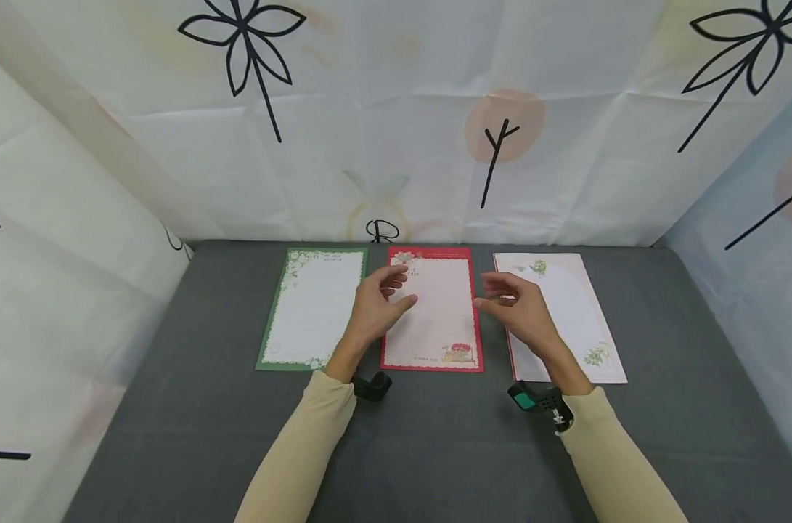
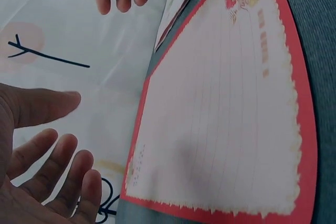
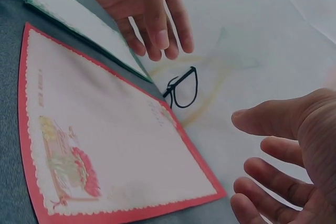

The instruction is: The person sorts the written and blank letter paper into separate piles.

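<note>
Three decorated sheets of letter paper lie side by side in the head view. The red-bordered sheet (image 1: 435, 312) is in the middle, with faint ruled lines and a small red picture at a lower corner. My left hand (image 1: 378, 305) hovers over its left edge, fingers loosely bent, thumb apart, nothing held. Over the gap between the red sheet and the pale sheet (image 1: 568, 312) is my right hand (image 1: 516, 305), also holding nothing. To the left lies a green-bordered sheet (image 1: 320, 309), partly covered by my left hand and wrist.
A dark grey cloth (image 1: 435, 450) covers the table under the sheets. White curtains (image 1: 382, 131) with flower and twig prints stand behind and at both sides. Each wrist wears a black strap, the right one with a green-faced device (image 1: 523, 396).
</note>
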The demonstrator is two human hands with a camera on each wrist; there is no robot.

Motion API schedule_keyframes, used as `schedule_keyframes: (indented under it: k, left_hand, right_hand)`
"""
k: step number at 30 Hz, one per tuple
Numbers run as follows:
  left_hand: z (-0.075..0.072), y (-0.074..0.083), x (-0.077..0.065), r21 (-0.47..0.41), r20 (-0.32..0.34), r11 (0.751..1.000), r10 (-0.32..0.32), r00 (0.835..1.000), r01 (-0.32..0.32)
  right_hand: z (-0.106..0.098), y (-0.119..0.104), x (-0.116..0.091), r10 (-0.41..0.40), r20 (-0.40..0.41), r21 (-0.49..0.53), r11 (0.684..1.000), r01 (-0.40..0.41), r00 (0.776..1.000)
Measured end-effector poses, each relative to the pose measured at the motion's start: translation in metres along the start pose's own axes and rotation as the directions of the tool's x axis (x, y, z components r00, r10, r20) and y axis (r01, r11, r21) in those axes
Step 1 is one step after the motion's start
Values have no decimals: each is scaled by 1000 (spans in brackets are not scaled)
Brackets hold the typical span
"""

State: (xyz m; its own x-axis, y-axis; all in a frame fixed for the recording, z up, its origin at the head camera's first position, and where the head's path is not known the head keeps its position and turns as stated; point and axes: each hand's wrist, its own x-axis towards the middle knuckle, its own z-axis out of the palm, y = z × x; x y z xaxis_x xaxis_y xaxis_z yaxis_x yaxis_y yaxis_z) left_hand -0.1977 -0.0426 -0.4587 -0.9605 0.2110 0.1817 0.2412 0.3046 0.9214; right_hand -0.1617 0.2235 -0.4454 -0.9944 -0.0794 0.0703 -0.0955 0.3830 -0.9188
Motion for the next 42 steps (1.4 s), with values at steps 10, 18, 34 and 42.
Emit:
schedule_keyframes:
  k: [10,18,34,42]
  left_hand:
    - [-4,-10,-3,101,-64,992,-63,996,69]
    - [-1,-12,-3,131,-86,986,-96,992,107]
    - [4,-15,-2,313,-99,925,-195,976,217]
    - [5,-15,0,359,-58,893,-267,962,270]
  right_hand:
    - [15,-3,7,-26,82,62,998,21,996]
    - [24,-4,10,-101,98,57,994,96,990]
    - [35,3,12,116,40,-296,950,-99,992]
    - [40,12,16,165,33,-371,918,-141,986]
